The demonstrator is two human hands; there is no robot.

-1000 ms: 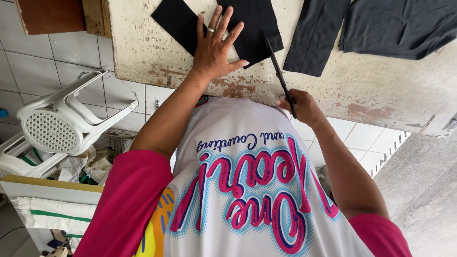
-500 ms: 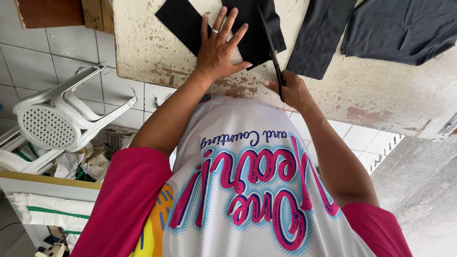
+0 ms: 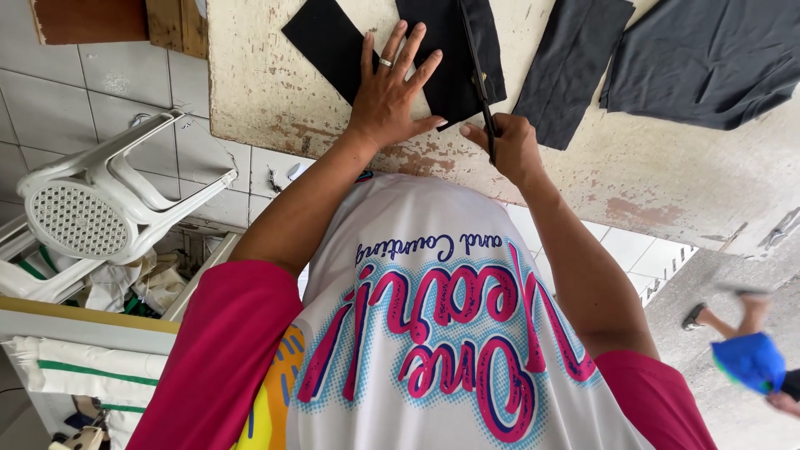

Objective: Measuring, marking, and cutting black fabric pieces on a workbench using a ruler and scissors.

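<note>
While our left hand (image 3: 392,100) lies flat with fingers spread on the black fabric piece (image 3: 400,54), a matte, straight-edged cloth on the worn pale surface (image 3: 275,100), our right hand (image 3: 510,146) grips black scissors (image 3: 482,83) at its edge

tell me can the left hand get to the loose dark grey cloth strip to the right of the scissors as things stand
Probably not directly. The left hand lies flat on the black cloth, and the right hand with the scissors stands between it and the grey strip. It would have to cross over them.
</note>
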